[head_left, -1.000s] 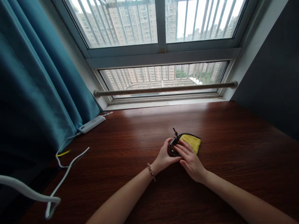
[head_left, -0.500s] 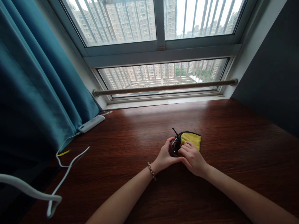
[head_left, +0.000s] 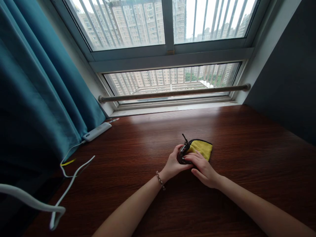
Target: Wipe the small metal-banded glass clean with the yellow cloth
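Taking the yellow, black-edged cloth [head_left: 203, 148] as landmark, we found the dark glossy object [head_left: 181, 158] at its left edge. The left hand [head_left: 173, 165] was curled around that object, we judged to steady it. The right hand [head_left: 205, 171] overlapped the cloth's near side, thumb apart, fingertips reaching the object; whether they gripped, we could not tell.

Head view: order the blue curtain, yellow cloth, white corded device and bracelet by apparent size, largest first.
1. Blue curtain
2. Yellow cloth and white corded device: too alike to rank, as the cloth is partly covered
3. Bracelet
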A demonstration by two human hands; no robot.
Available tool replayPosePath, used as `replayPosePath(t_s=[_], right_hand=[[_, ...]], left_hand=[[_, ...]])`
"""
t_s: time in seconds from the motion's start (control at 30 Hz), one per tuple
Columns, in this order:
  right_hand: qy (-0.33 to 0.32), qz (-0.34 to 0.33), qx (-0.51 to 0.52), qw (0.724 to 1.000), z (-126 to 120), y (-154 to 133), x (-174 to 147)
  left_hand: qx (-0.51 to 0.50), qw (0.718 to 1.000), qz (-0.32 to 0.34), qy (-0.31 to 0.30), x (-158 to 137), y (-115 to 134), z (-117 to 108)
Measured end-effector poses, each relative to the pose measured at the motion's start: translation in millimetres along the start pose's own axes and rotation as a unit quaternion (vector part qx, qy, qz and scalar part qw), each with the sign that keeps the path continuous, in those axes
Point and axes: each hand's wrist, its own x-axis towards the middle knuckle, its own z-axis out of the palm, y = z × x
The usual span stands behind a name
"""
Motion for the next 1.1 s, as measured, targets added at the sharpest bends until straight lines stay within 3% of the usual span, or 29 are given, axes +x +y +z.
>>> replayPosePath(t_s=[0.2,0.43,0.53,0.7,0.8,0.93,1.1], right_hand=[[0.017,0.026,-0.001,1.0,0,2,-1],[0.069,-0.01,-0.147,0.987,6,2,-6],[0.061,0.007,-0.223,0.973,4,-4,-3],[0.028,0.035,-0.26,0.965,4,-12,5],[0.008,0.033,-0.232,0.972,2,-16,8],[-0.017,0.02,-0.089,0.996,-7,-13,7],[-0.002,0.024,0.034,0.999,-13,-1,3]], left_hand=[[-0.034,0.999,-0.014,-0.018,1,-3,1],[-0.04,0.999,-0.017,-0.011,2,-2,1],[-0.043,0.999,-0.017,-0.007,2,1,1],[-0.075,0.997,-0.019,-0.002,2,-3,2],[-0.076,0.997,-0.024,-0.006,2,-5,2],[-0.057,0.998,-0.024,-0.019,1,-2,2],[-0.015,0.999,-0.027,-0.011,0,2,2]])
